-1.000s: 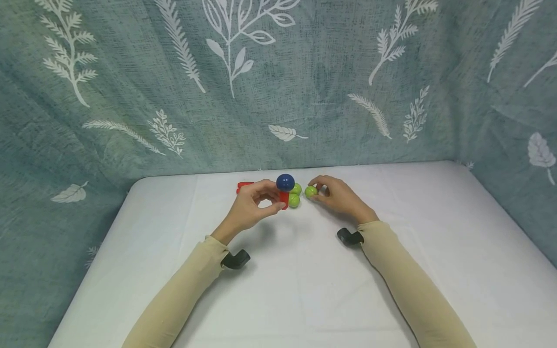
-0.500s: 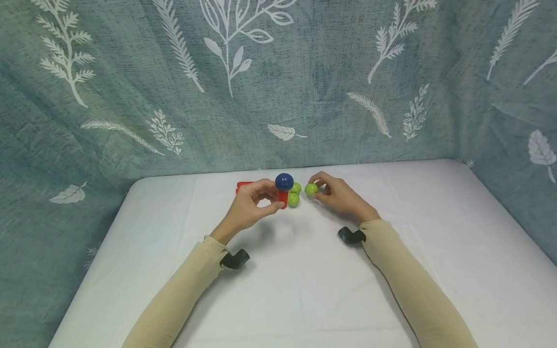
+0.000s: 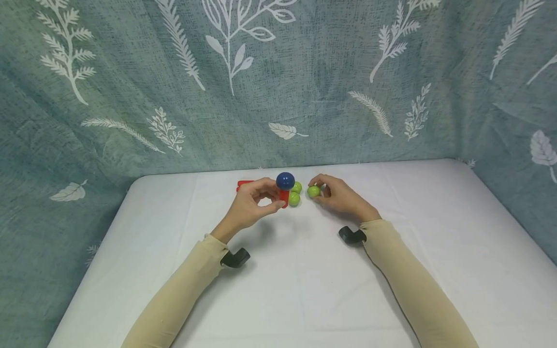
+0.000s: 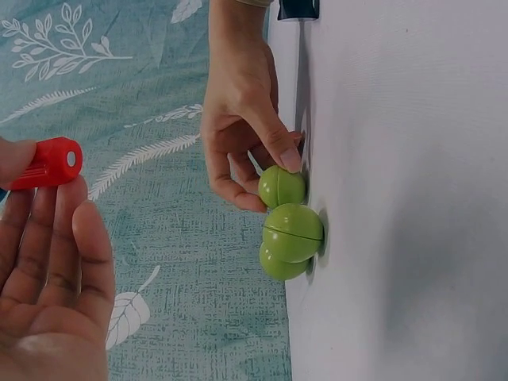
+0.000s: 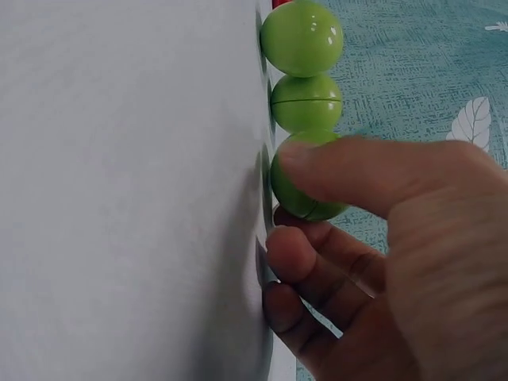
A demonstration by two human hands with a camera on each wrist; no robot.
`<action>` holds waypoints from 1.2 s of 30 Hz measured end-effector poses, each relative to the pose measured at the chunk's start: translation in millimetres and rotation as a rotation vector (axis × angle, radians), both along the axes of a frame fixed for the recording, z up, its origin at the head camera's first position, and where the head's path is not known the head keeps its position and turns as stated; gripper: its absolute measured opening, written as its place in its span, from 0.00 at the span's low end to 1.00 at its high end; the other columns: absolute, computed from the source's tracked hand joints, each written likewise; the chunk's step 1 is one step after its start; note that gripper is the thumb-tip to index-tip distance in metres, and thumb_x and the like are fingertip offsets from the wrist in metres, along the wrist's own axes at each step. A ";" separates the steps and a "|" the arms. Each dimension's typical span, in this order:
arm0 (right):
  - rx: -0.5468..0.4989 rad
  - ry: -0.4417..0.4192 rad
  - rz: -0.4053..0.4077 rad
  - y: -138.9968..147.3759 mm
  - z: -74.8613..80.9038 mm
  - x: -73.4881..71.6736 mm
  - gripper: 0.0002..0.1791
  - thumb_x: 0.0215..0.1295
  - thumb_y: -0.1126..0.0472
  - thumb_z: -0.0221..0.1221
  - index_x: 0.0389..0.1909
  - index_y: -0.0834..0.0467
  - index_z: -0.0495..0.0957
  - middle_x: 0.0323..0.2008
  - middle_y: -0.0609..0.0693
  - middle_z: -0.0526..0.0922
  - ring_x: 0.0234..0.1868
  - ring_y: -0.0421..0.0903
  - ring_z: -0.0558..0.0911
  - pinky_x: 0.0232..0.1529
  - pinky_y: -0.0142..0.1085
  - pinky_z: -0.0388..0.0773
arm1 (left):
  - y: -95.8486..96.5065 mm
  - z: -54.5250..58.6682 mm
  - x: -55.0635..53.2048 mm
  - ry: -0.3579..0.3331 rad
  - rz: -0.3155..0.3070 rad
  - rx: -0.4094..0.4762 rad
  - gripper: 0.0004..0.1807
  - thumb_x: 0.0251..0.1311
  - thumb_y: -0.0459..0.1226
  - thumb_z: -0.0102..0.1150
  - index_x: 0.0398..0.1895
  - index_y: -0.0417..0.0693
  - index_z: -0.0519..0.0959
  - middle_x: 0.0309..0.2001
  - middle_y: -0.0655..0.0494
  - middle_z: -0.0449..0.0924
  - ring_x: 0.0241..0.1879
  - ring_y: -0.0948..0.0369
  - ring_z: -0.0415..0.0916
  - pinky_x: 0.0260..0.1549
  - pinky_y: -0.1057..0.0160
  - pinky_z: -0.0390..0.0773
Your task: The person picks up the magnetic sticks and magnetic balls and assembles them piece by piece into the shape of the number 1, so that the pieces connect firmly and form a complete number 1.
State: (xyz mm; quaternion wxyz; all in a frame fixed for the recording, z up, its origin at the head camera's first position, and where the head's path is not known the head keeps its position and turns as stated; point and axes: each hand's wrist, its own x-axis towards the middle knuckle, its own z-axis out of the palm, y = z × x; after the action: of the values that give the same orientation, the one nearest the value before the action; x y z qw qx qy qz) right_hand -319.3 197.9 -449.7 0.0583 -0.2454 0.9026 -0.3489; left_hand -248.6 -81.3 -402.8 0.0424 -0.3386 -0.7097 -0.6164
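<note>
My left hand (image 3: 251,202) grips, between thumb and fingers, a red handle (image 3: 284,198) with a dark blue ball (image 3: 285,181) on top, shaped like a maraca. It is held upright above the table. In the left wrist view the end of the red handle (image 4: 57,162) shows a pale round spot; the blue ball is mostly hidden there. My right hand (image 3: 341,195) pinches a shiny green ball (image 3: 313,192) low at the tabletop, its thumb over the near side in the right wrist view. Two more green balls (image 3: 294,198) (image 5: 305,103) sit beside it, close together.
Red pieces (image 3: 245,183) lie on the table behind my left hand, partly hidden by it. The white-covered table (image 3: 278,290) ends at a green leaf-patterned cloth (image 3: 322,121) hanging at the back. A black device (image 3: 235,258) sticks out from each sleeve.
My right hand lifted the pinched green ball very slightly, then lowered it a little further right of the other green balls. My left hand keeps its grip on the red handle and stays nearly still.
</note>
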 end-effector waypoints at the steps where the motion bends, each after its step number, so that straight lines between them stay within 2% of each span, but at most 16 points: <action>1: 0.000 0.001 0.002 0.1 0.1 0.7 0.20 0.61 0.67 0.65 0.54 0.52 0.75 0.49 0.54 0.79 0.29 0.46 0.70 0.32 0.39 0.69 | 0.0 0.1 0.2 -0.001 -0.002 0.001 0.15 0.52 0.24 0.68 0.44 0.34 0.80 0.39 0.41 0.82 0.37 0.59 0.79 0.42 0.65 0.81; 8: 0.014 0.033 0.016 -0.9 2.1 5.3 0.17 0.66 0.61 0.63 0.55 0.52 0.76 0.46 0.51 0.79 0.28 0.46 0.70 0.32 0.38 0.69 | 0.5 2.8 3.7 -0.016 0.010 -0.011 0.16 0.51 0.23 0.68 0.45 0.32 0.80 0.40 0.39 0.82 0.37 0.60 0.79 0.43 0.65 0.81; 11: 0.016 0.047 0.014 -1.1 2.8 6.2 0.21 0.66 0.60 0.63 0.58 0.54 0.74 0.48 0.53 0.79 0.28 0.45 0.70 0.32 0.38 0.70 | 0.8 8.0 7.5 -0.017 0.022 -0.021 0.16 0.51 0.20 0.67 0.45 0.30 0.80 0.40 0.37 0.82 0.37 0.61 0.79 0.43 0.64 0.81; 16: 0.040 0.039 -0.045 0.0 4.2 8.6 0.25 0.64 0.58 0.65 0.61 0.57 0.73 0.46 0.54 0.79 0.29 0.45 0.71 0.31 0.37 0.70 | 1.2 15.3 11.7 0.002 0.025 -0.032 0.16 0.50 0.19 0.65 0.45 0.27 0.79 0.40 0.34 0.81 0.37 0.62 0.78 0.43 0.63 0.82; 20: 0.025 0.060 -0.071 0.7 7.6 10.6 0.21 0.63 0.58 0.66 0.56 0.55 0.77 0.43 0.52 0.79 0.29 0.46 0.70 0.30 0.37 0.69 | 0.1 14.0 7.4 0.015 0.011 -0.026 0.16 0.51 0.20 0.66 0.45 0.30 0.79 0.40 0.36 0.81 0.37 0.62 0.78 0.43 0.64 0.81; 24: -0.036 0.098 -0.016 -2.7 15.8 15.3 0.19 0.61 0.61 0.67 0.54 0.56 0.78 0.45 0.51 0.80 0.31 0.45 0.72 0.31 0.36 0.70 | -3.1 11.4 1.1 0.025 -0.006 0.005 0.16 0.53 0.22 0.66 0.46 0.33 0.80 0.40 0.39 0.82 0.37 0.60 0.79 0.43 0.64 0.82; 29: -0.074 0.109 0.068 -12.2 31.9 30.9 0.19 0.62 0.61 0.66 0.54 0.56 0.78 0.44 0.49 0.82 0.31 0.45 0.76 0.32 0.35 0.75 | -4.1 13.8 -4.0 0.041 -0.014 0.015 0.16 0.54 0.23 0.66 0.47 0.32 0.79 0.42 0.39 0.82 0.38 0.59 0.80 0.44 0.61 0.82; 36: -0.127 0.178 0.137 -27.1 49.1 54.1 0.22 0.59 0.63 0.68 0.56 0.57 0.77 0.40 0.48 0.83 0.28 0.44 0.75 0.30 0.34 0.74 | 6.7 25.3 -14.1 0.056 0.048 0.000 0.15 0.55 0.26 0.67 0.47 0.34 0.80 0.41 0.40 0.82 0.39 0.61 0.78 0.46 0.62 0.79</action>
State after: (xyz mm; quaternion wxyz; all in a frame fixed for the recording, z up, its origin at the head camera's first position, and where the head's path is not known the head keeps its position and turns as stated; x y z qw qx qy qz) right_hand -265.2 170.8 -400.6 -0.0138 -0.3398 0.8614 -0.3772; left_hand -262.7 -74.6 -377.5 0.0771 -0.3386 -0.7161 -0.6054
